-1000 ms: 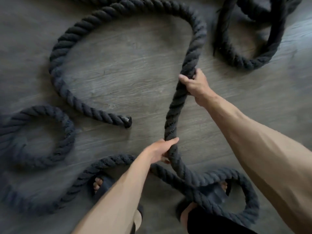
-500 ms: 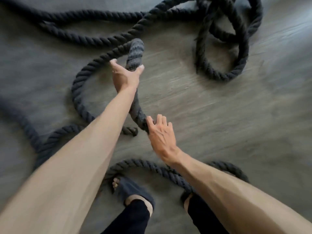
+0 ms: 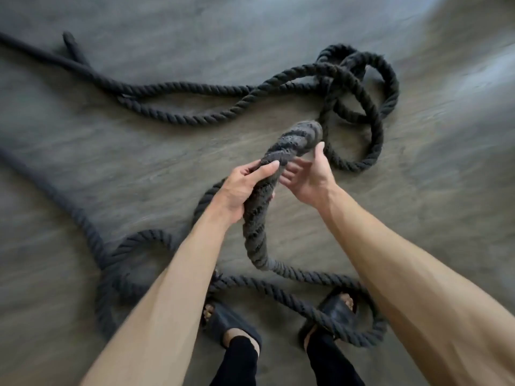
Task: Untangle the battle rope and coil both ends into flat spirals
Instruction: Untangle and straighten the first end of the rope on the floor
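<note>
While the left hand [image 3: 239, 188] grips a raised bend of the rope [image 3: 257, 227], the right hand [image 3: 308, 179] sits beside it, fingers spread, holding nothing.
Rest of rope lies on the floor [image 3: 167, 168]: loops under the arms, one strand over the right sandal [image 3: 340, 310], tangled loops beyond the hands.

OK, battle rope [image 3: 257, 221]: thick twisted fibre, matt charcoal, rough & fuzzy. Floor [image 3: 139, 168] under the rope: grey wood-grain look, smooth, mostly matt, faint sheen beyond rope's far tangle. Sandals [image 3: 338, 309] by rope's near loop: black, smooth, slight gloss, rubbery-looking.
</note>
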The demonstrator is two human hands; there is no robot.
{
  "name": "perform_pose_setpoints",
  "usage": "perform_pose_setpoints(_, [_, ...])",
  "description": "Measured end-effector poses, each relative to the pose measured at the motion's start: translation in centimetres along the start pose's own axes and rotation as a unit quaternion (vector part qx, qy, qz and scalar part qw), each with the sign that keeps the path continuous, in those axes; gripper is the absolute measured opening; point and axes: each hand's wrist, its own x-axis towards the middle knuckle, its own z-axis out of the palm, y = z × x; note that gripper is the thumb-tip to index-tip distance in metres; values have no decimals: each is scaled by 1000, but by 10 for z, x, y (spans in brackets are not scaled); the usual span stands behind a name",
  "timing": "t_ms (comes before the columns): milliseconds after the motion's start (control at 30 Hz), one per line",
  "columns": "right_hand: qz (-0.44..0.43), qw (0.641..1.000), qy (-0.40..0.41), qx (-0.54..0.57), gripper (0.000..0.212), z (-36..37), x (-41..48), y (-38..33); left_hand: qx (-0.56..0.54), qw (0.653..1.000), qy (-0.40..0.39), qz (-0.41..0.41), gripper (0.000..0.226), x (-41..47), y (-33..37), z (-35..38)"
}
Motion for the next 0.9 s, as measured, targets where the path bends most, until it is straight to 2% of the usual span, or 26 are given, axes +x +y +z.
perform_pose_setpoints(67, [-36,995,-41,81,90,33,-10,-29,-74,996,-35,-23,15,-16,9,10])
perform_pose_setpoints(133, [-70,991,-54,98,79,65,-21,-43,-150,988,-28,-37,17,-28,9,16])
perform_pose_setpoints(200, [-105,994,-37,4,73,88,-29,-41,-204,977,-44,-38,23,-36,3,20])
perform_pose_setpoints(267, [-146,974,1,-174,66,102,-33,-32,-239,968,-53,-46,30,-43,-9,22])
perform_pose_setpoints(300, [-179,943,18,-279,59,107,-34,-27,-241,968,-52,-53,33,-46,-16,21])
perform_pose_setpoints(367, [-260,842,12,-473,42,114,-37,-14,-212,974,-47,-67,30,-51,-26,14])
perform_pose_setpoints(433, [-286,764,-30,-578,28,118,-43,2,-183,979,-20,-82,32,-54,-27,-4])
perform_pose_setpoints(500, [-259,709,-59,-654,26,118,-45,16,-179,977,70,-93,38,-52,-17,-25])
perform_pose_setpoints(533, [-249,674,-73,-692,28,116,-45,22,-155,974,145,-85,40,-50,-9,-36])
perform_pose_setpoints(567, [-244,634,-91,-728,28,112,-47,28,-86,967,233,-61,46,-48,2,-47])
perform_pose_setpoints(600, [-238,595,-106,-760,27,107,-50,35,33,947,320,-20,60,-47,12,-59])
perform_pose_setpoints(633, [-232,557,-117,-789,25,101,-53,40,188,905,380,32,77,-46,23,-72])
perform_pose_setpoints(667, [-225,517,-127,-816,25,92,-56,47,345,845,398,95,91,-44,32,-86])
perform_pose_setpoints(700, [-218,478,-138,-840,25,82,-59,55,479,779,376,148,99,-41,41,-98])
perform_pose_setpoints(767, [-208,403,-162,-877,29,62,-66,74,683,664,253,166,96,-36,55,-115])
perform_pose_setpoints(833, [-199,349,-188,-896,34,43,-76,94,806,568,110,126,74,-30,50,-120])
perform_pose_setpoints(867, [-195,334,-197,-901,35,34,-80,104,838,535,37,103,64,-30,40,-119])
perform_pose_setpoints(900, [-195,325,-200,-903,37,27,-84,114,849,523,-34,65,56,-31,26,-118])
